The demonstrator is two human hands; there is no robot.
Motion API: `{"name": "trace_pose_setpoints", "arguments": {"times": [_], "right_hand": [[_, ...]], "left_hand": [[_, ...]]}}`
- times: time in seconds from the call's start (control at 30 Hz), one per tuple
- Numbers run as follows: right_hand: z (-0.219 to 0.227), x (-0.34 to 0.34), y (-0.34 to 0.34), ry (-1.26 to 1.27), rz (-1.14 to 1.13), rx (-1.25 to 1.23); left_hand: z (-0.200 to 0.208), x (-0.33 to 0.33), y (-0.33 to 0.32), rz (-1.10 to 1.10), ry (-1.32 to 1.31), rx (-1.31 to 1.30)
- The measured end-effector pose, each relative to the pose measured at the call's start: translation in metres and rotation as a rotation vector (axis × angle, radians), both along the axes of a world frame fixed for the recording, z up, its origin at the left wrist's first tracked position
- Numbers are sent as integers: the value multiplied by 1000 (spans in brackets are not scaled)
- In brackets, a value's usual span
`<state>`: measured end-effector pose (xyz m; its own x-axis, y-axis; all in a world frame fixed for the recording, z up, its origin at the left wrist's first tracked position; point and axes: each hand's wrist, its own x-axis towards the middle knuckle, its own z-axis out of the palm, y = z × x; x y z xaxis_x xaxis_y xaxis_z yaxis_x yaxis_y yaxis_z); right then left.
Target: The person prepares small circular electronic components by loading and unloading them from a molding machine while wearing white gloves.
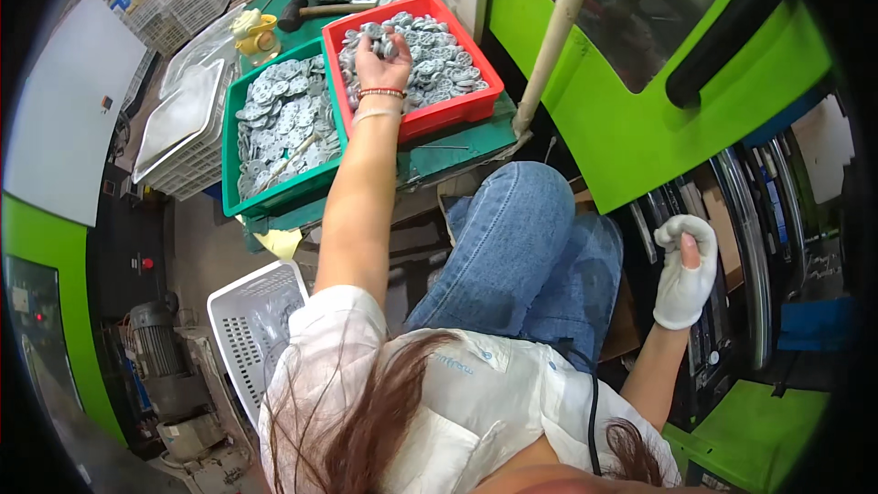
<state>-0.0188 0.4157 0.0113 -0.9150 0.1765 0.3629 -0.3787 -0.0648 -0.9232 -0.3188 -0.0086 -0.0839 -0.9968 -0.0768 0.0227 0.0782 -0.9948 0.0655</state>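
Your L hand has fingers curled round grey discs over the red tray, far side, right of the green tray. R hand, gloved, is curled, near right; can't tell if holding. Prob. pick-up step; next likely needs a spill-free lift.

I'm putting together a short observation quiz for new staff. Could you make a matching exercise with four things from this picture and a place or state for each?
Things:
1. Left hand
2. Hammer
3. Right hand
4. White basket

Places or states:
A. Wears a white glove
B. Stands low on the person's left
C. Holds grey discs at the red tray
D. Lies on the green table

Pairs: 1-C, 2-D, 3-A, 4-B
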Motion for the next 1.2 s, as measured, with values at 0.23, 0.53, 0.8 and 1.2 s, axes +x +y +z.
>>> {"name": "trace_pose_setpoints", "arguments": {"times": [0.23,0.53,0.8,1.2], "right_hand": [[26,-31,-52,-62,149,187],[42,-16,-27,367,-182,605],[45,25,3,235,-70,75],[42,34,22,280,4,102]], "left_hand": [[95,139,152,-673,146,-114],[140,251,249,-416,269,-786],[149,288,278,-379,474,-1056],[155,291,285,-543,454,-1073]]}}
